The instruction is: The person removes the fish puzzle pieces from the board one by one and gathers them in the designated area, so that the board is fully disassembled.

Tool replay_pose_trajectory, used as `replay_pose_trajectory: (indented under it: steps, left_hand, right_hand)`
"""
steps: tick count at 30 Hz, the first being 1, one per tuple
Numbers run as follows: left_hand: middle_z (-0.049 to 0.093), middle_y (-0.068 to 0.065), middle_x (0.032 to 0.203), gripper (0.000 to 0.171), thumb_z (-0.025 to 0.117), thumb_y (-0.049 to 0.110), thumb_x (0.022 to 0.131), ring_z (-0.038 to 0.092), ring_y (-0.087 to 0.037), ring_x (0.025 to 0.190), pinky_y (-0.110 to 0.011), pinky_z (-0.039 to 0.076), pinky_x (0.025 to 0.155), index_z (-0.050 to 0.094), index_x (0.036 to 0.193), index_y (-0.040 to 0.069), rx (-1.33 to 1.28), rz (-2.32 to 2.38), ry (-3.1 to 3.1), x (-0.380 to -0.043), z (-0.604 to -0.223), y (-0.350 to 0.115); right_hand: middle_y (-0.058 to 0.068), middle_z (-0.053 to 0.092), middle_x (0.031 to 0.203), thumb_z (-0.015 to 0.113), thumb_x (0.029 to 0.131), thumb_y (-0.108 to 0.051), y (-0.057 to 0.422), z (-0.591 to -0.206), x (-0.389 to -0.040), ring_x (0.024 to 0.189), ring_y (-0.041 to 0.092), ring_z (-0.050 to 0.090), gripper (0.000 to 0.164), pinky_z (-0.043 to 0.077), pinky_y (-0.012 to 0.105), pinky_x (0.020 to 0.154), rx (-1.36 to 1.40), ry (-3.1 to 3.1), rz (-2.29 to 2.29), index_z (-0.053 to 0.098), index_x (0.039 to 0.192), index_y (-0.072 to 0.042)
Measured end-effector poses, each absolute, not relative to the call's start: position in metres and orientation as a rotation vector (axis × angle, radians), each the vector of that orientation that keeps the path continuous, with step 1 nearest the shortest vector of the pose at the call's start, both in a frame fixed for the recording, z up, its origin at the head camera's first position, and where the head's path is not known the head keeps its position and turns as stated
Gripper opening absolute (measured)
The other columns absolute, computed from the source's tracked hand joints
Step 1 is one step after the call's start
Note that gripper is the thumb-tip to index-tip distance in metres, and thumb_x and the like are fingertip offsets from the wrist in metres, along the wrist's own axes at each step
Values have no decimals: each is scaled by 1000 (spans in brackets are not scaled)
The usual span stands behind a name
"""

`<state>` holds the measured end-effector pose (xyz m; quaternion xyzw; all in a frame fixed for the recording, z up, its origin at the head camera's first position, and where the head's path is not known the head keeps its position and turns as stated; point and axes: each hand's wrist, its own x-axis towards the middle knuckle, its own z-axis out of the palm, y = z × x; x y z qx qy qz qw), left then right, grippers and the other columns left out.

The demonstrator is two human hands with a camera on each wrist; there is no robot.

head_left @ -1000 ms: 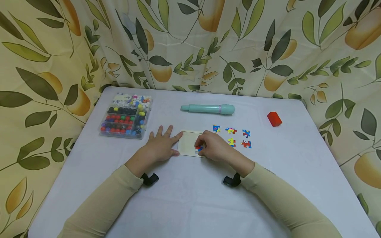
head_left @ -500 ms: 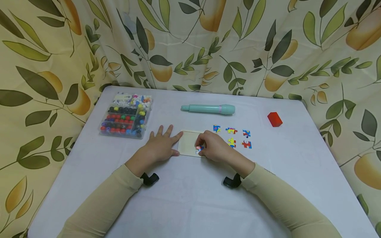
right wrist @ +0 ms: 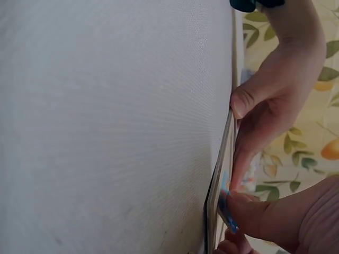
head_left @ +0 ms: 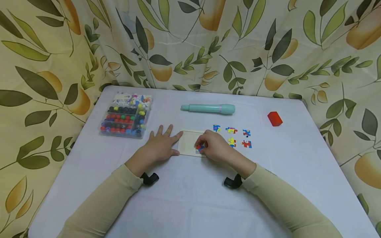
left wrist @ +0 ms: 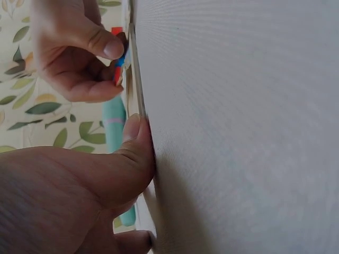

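Note:
My left hand [head_left: 160,146] lies with fingers spread on the white tabletop, its thumb and index fingertip touching the left edge of a thin cream puzzle board [head_left: 187,142]. At the board's right part, my right hand [head_left: 216,146] pinches a red and blue puzzle piece [head_left: 199,148] between thumb and fingers. The left wrist view shows this piece [left wrist: 120,63] tilted on edge close over the board. In the right wrist view the thumb covers part of the piece [right wrist: 228,214], which sits right at the board's surface. My right hand hides the board's right end.
Several loose puzzle pieces [head_left: 246,144] lie right of the board. Behind it is a mint-green tube-shaped thing [head_left: 205,108]. A clear compartment box of beads [head_left: 125,115] stands at the back left, a red block [head_left: 274,119] at the right. Patterned curtain [head_left: 190,46] surrounds the table.
The pinched puzzle piece shifts its tilt slightly in my right fingers, showing different colours from frame to frame. My left hand stays in place on the board's edge.

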<state>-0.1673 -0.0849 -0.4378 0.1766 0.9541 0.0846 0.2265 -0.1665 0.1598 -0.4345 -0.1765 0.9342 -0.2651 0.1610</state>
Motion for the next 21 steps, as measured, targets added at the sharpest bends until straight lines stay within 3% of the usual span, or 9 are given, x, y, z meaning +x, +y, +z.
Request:
replay_pose_trajectory:
  steps: [14, 21]
  left_hand:
    - [1, -13, 183, 87, 65, 58, 102, -2, -51, 167, -76, 11, 129, 18, 172, 41, 465, 255, 2615, -169, -441, -86]
    - [1, -13, 183, 87, 65, 58, 102, -2, -52, 167, -77, 11, 129, 17, 173, 40, 471, 246, 2614, -170, -442, -86]
  right_hand:
    - [-4, 76, 105, 79, 94, 0, 166, -435, -167, 99, 20, 64, 25, 56, 35, 89, -526, 2640, -896, 84, 104, -22]
    - [-2, 73, 101, 79, 94, -1, 172, -430, -165, 94, 21, 62, 24, 55, 34, 83, -518, 2637, -938, 84, 106, -21]
